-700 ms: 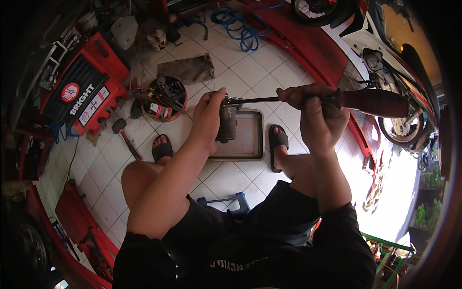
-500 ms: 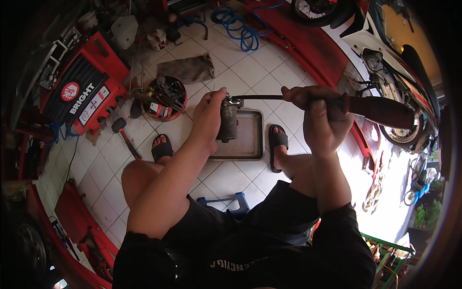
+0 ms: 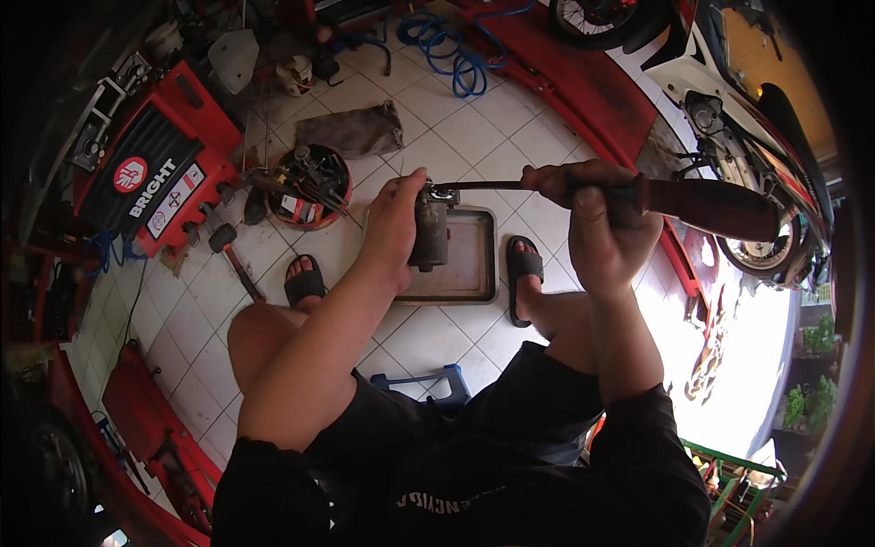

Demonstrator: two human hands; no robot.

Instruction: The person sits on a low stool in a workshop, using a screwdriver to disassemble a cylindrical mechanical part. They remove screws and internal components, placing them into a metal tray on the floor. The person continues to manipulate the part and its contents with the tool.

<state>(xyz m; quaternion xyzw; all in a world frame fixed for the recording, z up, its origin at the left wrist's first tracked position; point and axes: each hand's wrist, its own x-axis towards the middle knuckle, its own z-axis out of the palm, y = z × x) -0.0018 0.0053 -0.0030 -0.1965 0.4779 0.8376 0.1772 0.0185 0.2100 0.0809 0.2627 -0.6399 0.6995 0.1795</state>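
Note:
Wrapped around a grimy metal cylinder (image 3: 431,235), which looks like a small starter motor, is my left hand (image 3: 394,214). The cylinder stands roughly upright, its shiny top end toward the far side. My right hand (image 3: 611,219) grips a long screwdriver (image 3: 715,208) with a thick dark red and black handle. Its thin shaft runs left, nearly level, and the tip meets the cylinder's top end beside my left fingers. Exactly where the tip sits is too small to tell. Below the cylinder a shallow metal tray (image 3: 490,292) rests on the floor.
A round red tub (image 3: 339,205) of tools and parts stands left of the tray, with a hammer (image 3: 239,264) nearby. Beyond lie a dirty cloth (image 3: 351,130) and a coiled blue hose (image 3: 469,77). Red lift ramps (image 3: 592,100) and motorcycles (image 3: 720,137) stand to the right.
The screwdriver and my right hand have shifted very slightly left, with the handle end a touch lower. My left hand still grips the cylinder in nearly the same place.

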